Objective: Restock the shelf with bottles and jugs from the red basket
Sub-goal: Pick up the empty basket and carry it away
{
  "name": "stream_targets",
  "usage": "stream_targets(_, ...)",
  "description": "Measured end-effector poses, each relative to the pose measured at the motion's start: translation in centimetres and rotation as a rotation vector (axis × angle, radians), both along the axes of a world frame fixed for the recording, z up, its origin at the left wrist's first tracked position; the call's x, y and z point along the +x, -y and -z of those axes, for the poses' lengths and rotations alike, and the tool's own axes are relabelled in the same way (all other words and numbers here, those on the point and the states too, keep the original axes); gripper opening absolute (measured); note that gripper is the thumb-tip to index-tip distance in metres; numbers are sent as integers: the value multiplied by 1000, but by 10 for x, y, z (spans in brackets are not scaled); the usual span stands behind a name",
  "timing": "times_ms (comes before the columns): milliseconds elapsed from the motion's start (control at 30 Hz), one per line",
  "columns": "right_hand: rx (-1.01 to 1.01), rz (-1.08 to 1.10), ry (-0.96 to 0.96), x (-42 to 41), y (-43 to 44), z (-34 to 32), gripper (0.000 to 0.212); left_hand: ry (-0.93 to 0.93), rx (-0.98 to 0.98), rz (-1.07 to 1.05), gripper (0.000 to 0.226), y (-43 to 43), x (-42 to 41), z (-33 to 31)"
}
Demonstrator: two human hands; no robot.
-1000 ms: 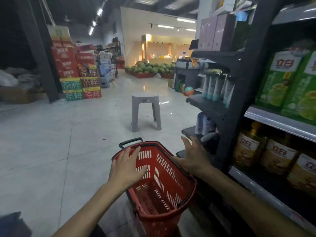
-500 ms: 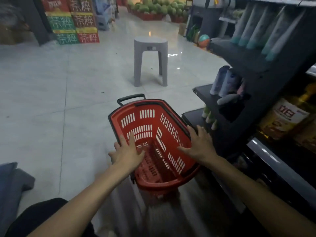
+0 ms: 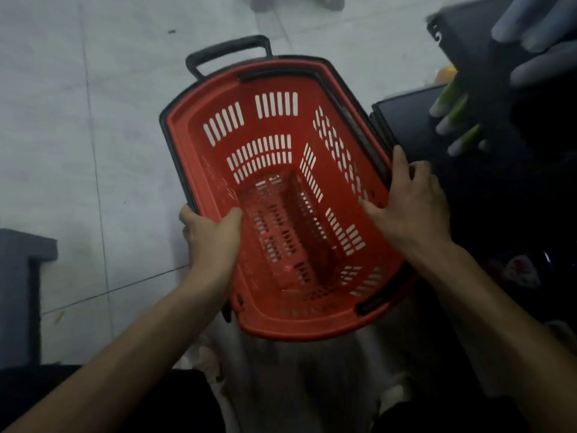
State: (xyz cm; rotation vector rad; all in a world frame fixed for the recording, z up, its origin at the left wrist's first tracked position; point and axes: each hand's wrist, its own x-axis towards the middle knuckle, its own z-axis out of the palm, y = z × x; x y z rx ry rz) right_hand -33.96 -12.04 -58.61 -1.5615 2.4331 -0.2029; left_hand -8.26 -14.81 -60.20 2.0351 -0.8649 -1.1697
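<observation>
One red basket (image 3: 274,120) | my left hand (image 3: 212,242) grips its left rim | my right hand (image 3: 412,207) clasps its right rim | shelf bottles (image 3: 451,100) blurred, writing unreadable

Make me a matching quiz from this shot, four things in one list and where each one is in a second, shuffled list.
Things:
1 left hand
2 right hand
3 black pull handle
4 green-and-white bottles

Places:
A far end of the red basket
B on the dark shelf, right side
C red basket's right rim
D red basket's left rim

Pairs: 1-D, 2-C, 3-A, 4-B
</observation>
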Motion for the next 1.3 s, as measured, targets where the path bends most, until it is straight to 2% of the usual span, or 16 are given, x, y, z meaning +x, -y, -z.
stream_targets(100,34,66,7,-6,7,0,95,54,-6,-29,67,-5,-1,0)
stream_targets(233,144,135,87,-10,11,1,62,-20,103,-146,37,-10,8,-3)
stream_targets(367,113,234,254,-10,6,3,42,-52,210,-220,31,-6,17,-3)
stream_targets(567,42,400,487,7,-7,4,39,-109,306,-246,21,3,30,-19)
stream_targets(667,33,481,494,15,-16,0,37,-139,345,-171,20,7,48,-37)
stream_targets(767,38,552,517,45,-36,-20,31,-38,267,-103,17,-5,72,-58)
stream_targets(833,51,543,530,67,-47,-47,24,49,246,-65,22,-16,88,-77)
stream_targets(967,98,497,511,91,-38,-134,26,199,270,21,32,-24,118,-154)
stream_targets(1133,105,439,499,115,21,-288,31,362,206,168,61,22,159,-297)
stream_targets(1300,58,334,570,133,107,-461,35,467,106,397,53,111,178,-479)
